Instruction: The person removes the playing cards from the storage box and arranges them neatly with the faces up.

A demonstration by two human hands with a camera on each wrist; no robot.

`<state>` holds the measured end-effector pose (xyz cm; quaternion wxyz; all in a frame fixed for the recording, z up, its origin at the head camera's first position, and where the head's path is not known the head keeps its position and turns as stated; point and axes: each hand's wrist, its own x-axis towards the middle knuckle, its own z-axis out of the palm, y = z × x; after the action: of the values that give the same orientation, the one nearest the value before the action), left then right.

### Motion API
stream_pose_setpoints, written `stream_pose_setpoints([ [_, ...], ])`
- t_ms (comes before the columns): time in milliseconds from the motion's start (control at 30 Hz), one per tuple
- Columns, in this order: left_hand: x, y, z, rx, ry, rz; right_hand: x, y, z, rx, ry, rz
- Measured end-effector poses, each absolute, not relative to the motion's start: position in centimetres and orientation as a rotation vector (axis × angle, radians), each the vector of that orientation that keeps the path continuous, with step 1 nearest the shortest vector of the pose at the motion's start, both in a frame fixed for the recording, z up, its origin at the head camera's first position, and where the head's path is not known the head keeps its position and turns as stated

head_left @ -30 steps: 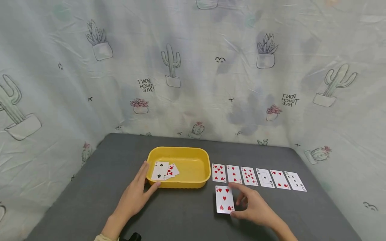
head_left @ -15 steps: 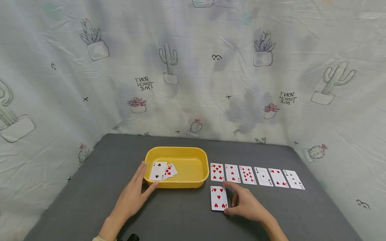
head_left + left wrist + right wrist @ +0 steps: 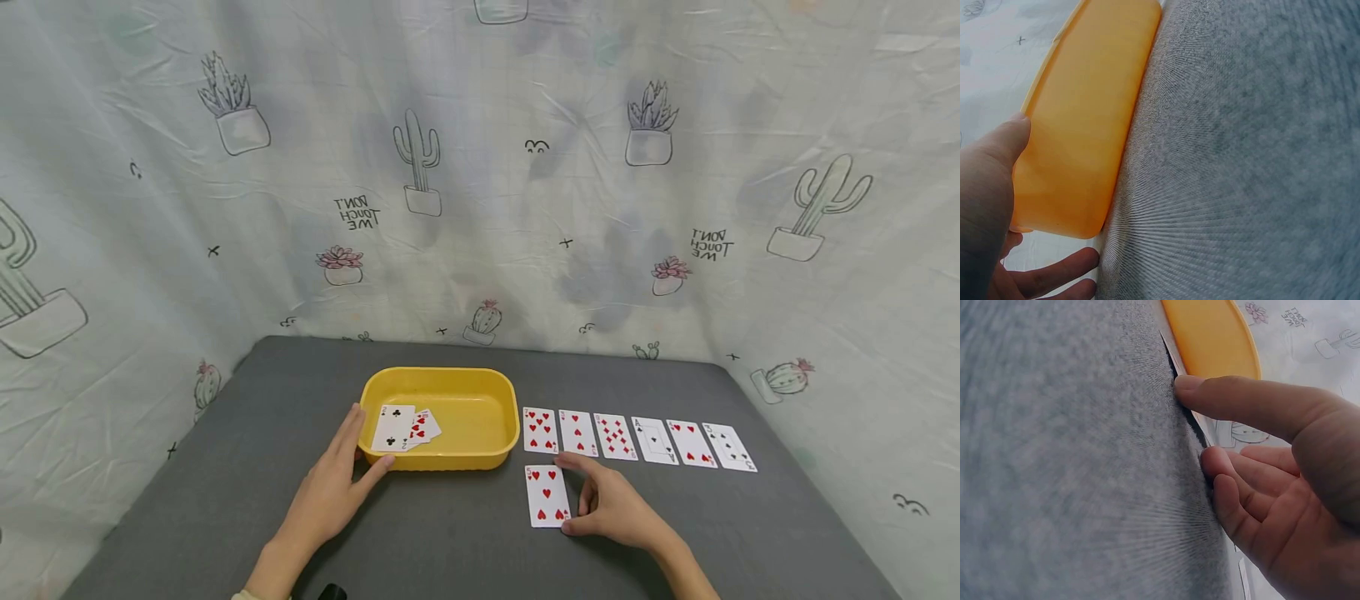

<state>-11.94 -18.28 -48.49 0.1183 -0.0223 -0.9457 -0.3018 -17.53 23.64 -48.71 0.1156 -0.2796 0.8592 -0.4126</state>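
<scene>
In the head view my left hand (image 3: pixel 330 487) grips the front-left corner of a yellow plastic tray (image 3: pixel 480 460), its thumb at the front and fingers along the left side. The left wrist view shows the thumb on the tray's wall (image 3: pixel 1079 125). Inside the tray lie a two of clubs (image 3: pixel 393 428) and a partly covered red card (image 3: pixel 427 427). My right hand (image 3: pixel 617 508) holds a five of hearts (image 3: pixel 547 497) face up by its right edge, thumb at the near corner and a finger at the far one. In the right wrist view this card (image 3: pixel 1171 353) appears edge-on, just above the cloth.
To the right of the tray, several face-up playing cards form a row, from a seven of hearts (image 3: pixel 540 429) past an ace (image 3: pixel 654 440) to a black-suited card (image 3: pixel 730 447). Dark grey cloth (image 3: pixel 450 533) covers the table. A cactus-print curtain (image 3: pixel 480 167) hangs behind.
My right hand and the five of hearts have shifted slightly left and settled just below the seven of hearts. The left hand keeps its place on the tray. The head view has shifted slightly.
</scene>
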Motion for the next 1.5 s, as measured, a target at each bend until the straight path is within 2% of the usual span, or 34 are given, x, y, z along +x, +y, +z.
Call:
stream_pose_setpoints([
  [1133,-12.2,-18.4,-48.8,-0.074,-2.787,-0.859,-16.8,22.9,-48.1,-0.721,2.589,-1.371],
  [1300,-12.3,-18.6,-48.8,-0.088,-2.783,-0.870,-16.6,20.9,-46.5,-0.707,2.666,-1.569],
  [1500,-12.3,-18.5,-48.9,-0.089,-2.767,-0.870,-18.1,15.3,-43.3,-0.909,2.581,-1.625],
])
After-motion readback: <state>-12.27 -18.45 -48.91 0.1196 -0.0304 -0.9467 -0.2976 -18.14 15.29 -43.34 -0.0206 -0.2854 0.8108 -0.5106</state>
